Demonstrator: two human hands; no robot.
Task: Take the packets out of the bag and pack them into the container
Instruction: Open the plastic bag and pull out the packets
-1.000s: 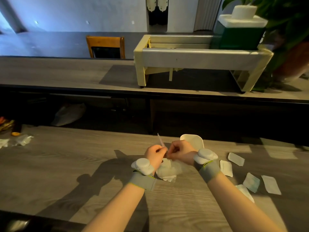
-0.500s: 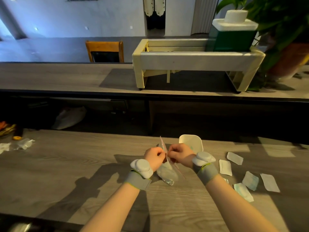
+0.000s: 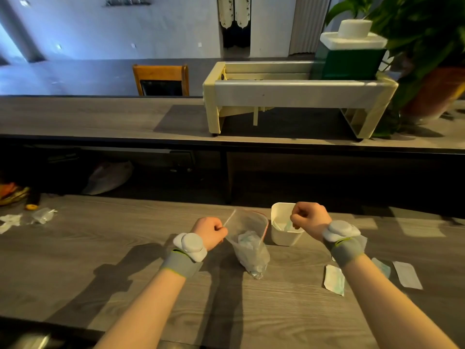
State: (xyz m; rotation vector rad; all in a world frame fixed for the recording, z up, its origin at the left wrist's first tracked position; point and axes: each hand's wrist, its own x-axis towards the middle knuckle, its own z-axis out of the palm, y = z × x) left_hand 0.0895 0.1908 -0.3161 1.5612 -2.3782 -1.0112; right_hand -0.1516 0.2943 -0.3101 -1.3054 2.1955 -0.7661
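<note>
Both hands have drawn apart since the earlier frames, where they met at the bag's mouth; the mouth now gapes open between them. Nearest the viewer, several flat packets [image 3: 334,279] lie loose on the counter [image 3: 100,248], beneath and just right of the right forearm, well short of the right grip.

Left hand [image 3: 210,233] is curled into a tight fist, its grip pinching the near left edge of the clear bag [image 3: 249,245] at the rim. From that pinch the bag hangs rightward and down, its bottom resting on the counter, with crumpled pale packets bunched inside its lower half.

Right hand [image 3: 310,219] is also clenched, knuckles up, fingers folded in. Its fist hovers over the right rim of the white container [image 3: 284,235]; whether its grip holds a packet or a thin strip I cannot tell, as the fingertips hide it. That container stands on the counter just right of the bag, touching or nearly touching it, with a few pale packets lying inside.

Grey wristbands with rounded white pods sit on both wrists.

Beyond the grips runs a dark gap, then a second counter carrying a cream frame [image 3: 297,96], a green box [image 3: 349,61] and a potted plant [image 3: 427,59].
</note>
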